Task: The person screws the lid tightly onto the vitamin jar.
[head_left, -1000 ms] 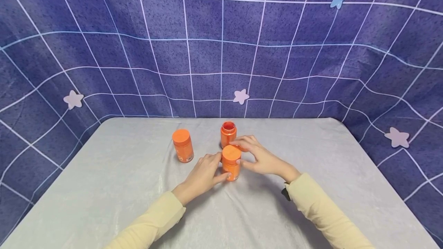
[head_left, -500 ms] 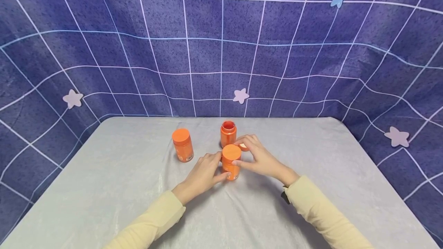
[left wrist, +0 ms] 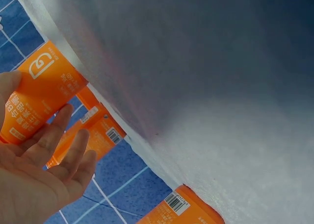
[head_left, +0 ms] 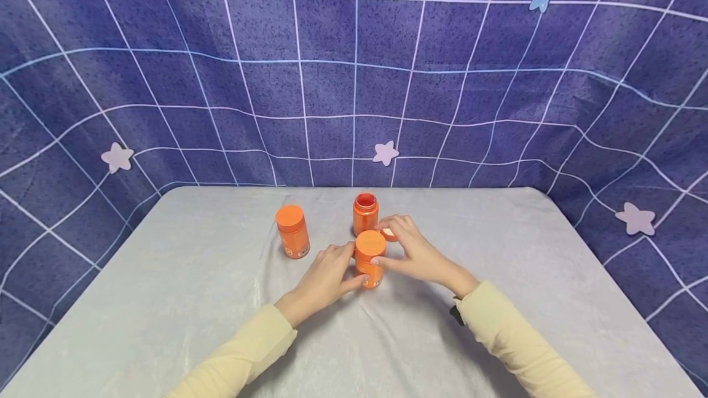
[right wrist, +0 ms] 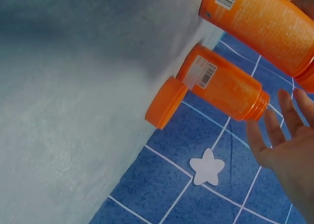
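Observation:
Upright on the table stands an orange plastic jar (head_left: pixel 369 270) with its orange screw lid (head_left: pixel 370 243) on. My left hand (head_left: pixel 327 275) grips the jar's body, thumb in front and fingers behind; the left wrist view shows the same jar (left wrist: pixel 44 87) beside the thumb. My right hand (head_left: pixel 418 253) is at the lid's right side, thumb at the lower edge and forefinger behind, pinching it. Other right fingers (right wrist: pixel 289 118) are spread in the right wrist view. Just behind stands a lidless jar (head_left: pixel 365 218). Its loose lid (head_left: pixel 389 234) lies inside up, partly hidden by my right hand.
A third orange jar (head_left: pixel 292 233), lidded, stands to the left of my left hand. All stand on a pale grey cloth-covered table (head_left: pixel 182 300). A blue gridded curtain (head_left: pixel 354 91) with stars hangs behind the table's back edge.
My right thumb has shifted left onto the lid's lower edge, and the right fingers have drawn back a little, showing more of the loose lid. My left hand and the jars stay put.

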A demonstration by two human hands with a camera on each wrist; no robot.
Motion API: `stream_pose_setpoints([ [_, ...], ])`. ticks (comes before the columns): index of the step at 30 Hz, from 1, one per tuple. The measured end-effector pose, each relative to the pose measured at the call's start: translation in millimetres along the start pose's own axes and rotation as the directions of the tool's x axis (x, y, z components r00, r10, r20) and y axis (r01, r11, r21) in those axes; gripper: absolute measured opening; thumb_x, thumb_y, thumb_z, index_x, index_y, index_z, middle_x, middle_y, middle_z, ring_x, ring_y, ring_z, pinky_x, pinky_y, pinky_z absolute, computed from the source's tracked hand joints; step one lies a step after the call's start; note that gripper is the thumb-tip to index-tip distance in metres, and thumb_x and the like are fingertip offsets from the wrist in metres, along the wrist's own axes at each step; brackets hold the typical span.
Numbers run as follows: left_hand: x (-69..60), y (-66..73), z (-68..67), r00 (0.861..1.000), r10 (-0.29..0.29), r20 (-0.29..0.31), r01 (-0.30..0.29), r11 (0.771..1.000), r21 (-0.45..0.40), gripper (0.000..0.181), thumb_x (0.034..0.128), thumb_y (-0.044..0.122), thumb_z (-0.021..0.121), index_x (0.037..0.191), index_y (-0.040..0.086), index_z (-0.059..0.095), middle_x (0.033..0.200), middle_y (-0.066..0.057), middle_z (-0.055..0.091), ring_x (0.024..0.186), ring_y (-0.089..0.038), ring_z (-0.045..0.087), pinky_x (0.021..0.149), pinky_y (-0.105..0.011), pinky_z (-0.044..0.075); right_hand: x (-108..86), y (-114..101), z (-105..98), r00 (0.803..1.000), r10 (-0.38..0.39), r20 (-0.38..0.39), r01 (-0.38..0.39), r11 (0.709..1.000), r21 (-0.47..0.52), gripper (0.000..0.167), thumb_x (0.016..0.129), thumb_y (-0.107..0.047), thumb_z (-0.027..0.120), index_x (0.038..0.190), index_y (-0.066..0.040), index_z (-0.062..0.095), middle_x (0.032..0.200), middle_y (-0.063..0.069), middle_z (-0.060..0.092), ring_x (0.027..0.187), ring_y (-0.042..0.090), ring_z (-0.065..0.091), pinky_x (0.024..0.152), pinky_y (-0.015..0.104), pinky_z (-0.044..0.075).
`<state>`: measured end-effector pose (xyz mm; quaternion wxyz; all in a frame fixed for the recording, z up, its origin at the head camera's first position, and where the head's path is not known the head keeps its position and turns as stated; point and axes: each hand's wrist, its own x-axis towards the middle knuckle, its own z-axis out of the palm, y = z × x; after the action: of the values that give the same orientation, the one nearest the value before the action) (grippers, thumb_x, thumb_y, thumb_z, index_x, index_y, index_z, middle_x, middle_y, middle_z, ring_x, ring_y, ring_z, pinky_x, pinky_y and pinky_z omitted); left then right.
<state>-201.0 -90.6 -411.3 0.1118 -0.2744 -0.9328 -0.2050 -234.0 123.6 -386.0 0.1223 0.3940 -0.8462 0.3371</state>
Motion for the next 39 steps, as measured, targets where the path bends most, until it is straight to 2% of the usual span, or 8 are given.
stream_pose_setpoints([
  [4, 0.3, -0.3, 0.0, 1.000, -0.004, 0.016, 0.004, 1.000, 0.002, 0.058, 0.0793, 0.041, 0.067, 0.121, 0.006, 0.047, 0.108, -0.005, 0.064, 0.096, -0.024, 0.057, 0.082, -0.040, 0.043, -0.4, 1.5, -3.9, 0.998, -0.025, 0.053, 0.024, 0.999, 0.026, 0.057, 0.081, -0.031, 0.068, 0.127, -0.006, 0.046, 0.126, 0.003, 0.049, 0.117, 0.019, 0.037, 0.095, 0.040, 0.040],
  [11, 0.2, -0.3, -0.5, 0.999, -0.014, 0.028, 0.014, 1.000, -0.003, 0.058, 0.0798, 0.041, 0.066, 0.121, 0.006, 0.047, 0.111, -0.006, 0.063, 0.098, -0.025, 0.056, 0.085, -0.041, 0.042, 1.4, 4.3, -7.9, 0.991, -0.064, 0.113, 0.054, 0.994, 0.092, 0.052, 0.082, -0.016, 0.064, 0.130, -0.006, 0.045, 0.130, 0.006, 0.045, 0.121, 0.021, 0.035, 0.095, 0.043, 0.042],
  [20, 0.0, -0.4, 0.5, 1.000, -0.010, 0.017, 0.010, 1.000, 0.009, 0.058, 0.0791, 0.040, 0.067, 0.121, 0.005, 0.047, 0.107, -0.006, 0.064, 0.096, -0.025, 0.057, 0.083, -0.040, 0.042, 4.0, 3.5, -9.5, 0.986, -0.062, 0.156, 0.044, 0.992, 0.115, 0.049, 0.082, -0.015, 0.061, 0.129, -0.006, 0.048, 0.131, 0.003, 0.046, 0.122, 0.020, 0.034, 0.098, 0.046, 0.035],
  [27, -0.3, -0.1, -0.6, 1.000, -0.008, 0.022, 0.008, 1.000, 0.002, 0.060, 0.0795, 0.041, 0.067, 0.122, 0.004, 0.046, 0.109, -0.008, 0.064, 0.099, -0.027, 0.056, 0.085, -0.042, 0.042, 3.7, 3.9, -8.6, 0.991, -0.034, 0.126, 0.021, 0.994, 0.108, 0.048, 0.081, -0.018, 0.065, 0.126, -0.010, 0.051, 0.127, 0.004, 0.049, 0.119, 0.018, 0.037, 0.095, 0.043, 0.039],
  [33, -0.3, -2.0, -2.6, 0.999, 0.018, 0.027, -0.018, 1.000, 0.009, 0.060, 0.0798, 0.040, 0.067, 0.122, 0.003, 0.046, 0.109, -0.009, 0.064, 0.099, -0.027, 0.057, 0.086, -0.042, 0.042, 3.5, 3.9, -6.7, 0.996, -0.022, 0.083, 0.015, 0.997, 0.082, 0.046, 0.079, -0.026, 0.069, 0.120, -0.014, 0.053, 0.124, 0.005, 0.052, 0.116, 0.017, 0.039, 0.094, 0.042, 0.039],
  [39, 1.3, -5.0, -5.2, 0.998, 0.032, 0.056, -0.033, 0.999, 0.014, 0.055, 0.0806, 0.042, 0.065, 0.118, 0.006, 0.047, 0.106, -0.007, 0.065, 0.097, -0.025, 0.056, 0.085, -0.042, 0.042, 2.9, 2.2, -6.0, 0.998, -0.003, 0.057, -0.001, 0.998, 0.068, 0.044, 0.078, -0.031, 0.071, 0.116, -0.014, 0.054, 0.120, 0.004, 0.054, 0.114, 0.016, 0.040, 0.092, 0.039, 0.041],
])
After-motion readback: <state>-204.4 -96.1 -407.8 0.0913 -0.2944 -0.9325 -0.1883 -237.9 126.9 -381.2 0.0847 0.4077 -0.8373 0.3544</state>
